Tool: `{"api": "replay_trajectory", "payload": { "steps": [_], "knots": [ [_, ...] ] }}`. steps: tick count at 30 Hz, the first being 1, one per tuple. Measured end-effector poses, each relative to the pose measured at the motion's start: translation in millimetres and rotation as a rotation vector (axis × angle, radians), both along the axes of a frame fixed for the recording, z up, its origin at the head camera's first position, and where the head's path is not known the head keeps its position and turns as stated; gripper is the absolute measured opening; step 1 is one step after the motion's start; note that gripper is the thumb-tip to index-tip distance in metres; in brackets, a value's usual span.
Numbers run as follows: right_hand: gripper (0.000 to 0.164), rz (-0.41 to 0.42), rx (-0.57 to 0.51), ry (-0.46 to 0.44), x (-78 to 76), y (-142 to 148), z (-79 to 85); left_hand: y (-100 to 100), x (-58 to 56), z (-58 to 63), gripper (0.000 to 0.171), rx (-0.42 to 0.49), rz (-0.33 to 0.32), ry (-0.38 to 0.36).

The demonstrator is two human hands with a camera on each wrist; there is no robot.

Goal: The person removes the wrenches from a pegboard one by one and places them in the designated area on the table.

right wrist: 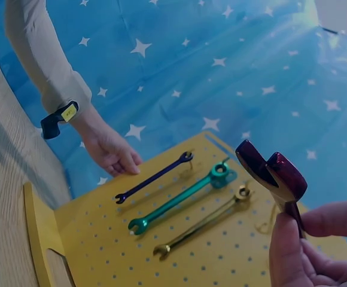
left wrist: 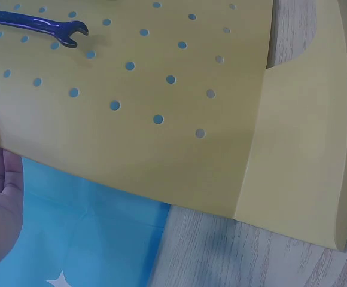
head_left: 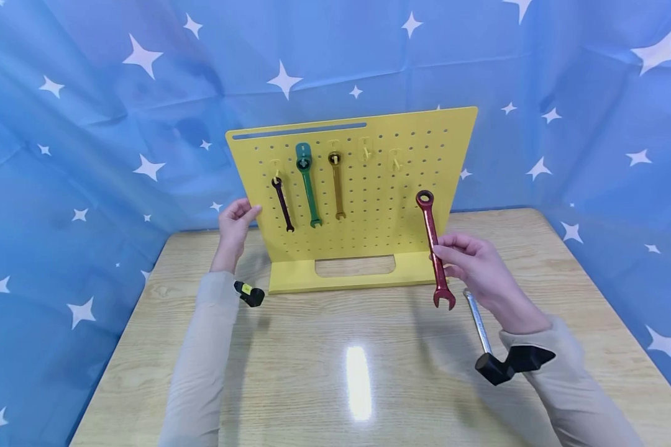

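My right hand point(head_left: 472, 267) pinches a red combination wrench point(head_left: 432, 239) by its shaft, ring end up, in front of the right part of a yellow pegboard point(head_left: 369, 217). My left hand point(head_left: 237, 226) grips the board's left edge, thumb on the front face. Three wrenches hang from hooks on the board: a dark purple one point(head_left: 283, 205), a green one point(head_left: 309, 189) and a gold one point(head_left: 338, 186). In the right wrist view the red wrench's open end point(right wrist: 275, 170) stands close to the camera.
Two more hooks, one point(head_left: 366, 151) right of the gold wrench and another point(head_left: 395, 162) beyond it, bear nothing. A silver wrench point(head_left: 478, 320) lies on the wooden table point(head_left: 302, 360), partly hidden by the right wrist camera. A blue star-patterned cloth point(head_left: 324, 56) hangs behind.
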State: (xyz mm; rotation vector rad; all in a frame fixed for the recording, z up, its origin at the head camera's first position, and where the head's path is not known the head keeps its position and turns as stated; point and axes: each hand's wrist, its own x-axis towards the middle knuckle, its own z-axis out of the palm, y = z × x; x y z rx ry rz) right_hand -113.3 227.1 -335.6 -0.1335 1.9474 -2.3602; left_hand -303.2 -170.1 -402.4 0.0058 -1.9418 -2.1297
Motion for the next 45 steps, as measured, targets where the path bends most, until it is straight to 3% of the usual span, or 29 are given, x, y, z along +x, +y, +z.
{"api": "replay_trajectory", "payload": {
  "steps": [25,30,35,45],
  "knots": [
    [0.018,-0.051,0.052,-0.052,29.2,60,-37.9,0,0.0,-0.5,0.027,0.016,0.009,0.012],
    [0.019,-0.062,0.111,-0.083,34.5,75,-48.7,0,-0.4,-0.3,0.027,0.026,0.004,0.014],
    [0.019,-0.056,0.178,-0.116,39.6,89,-60.3,0,-1.0,-0.4,0.025,0.022,0.004,0.019],
    [0.022,-0.021,0.179,-0.137,49.1,110,-81.8,1,-0.2,-0.2,0.028,0.036,0.007,0.020]
  ]
}}
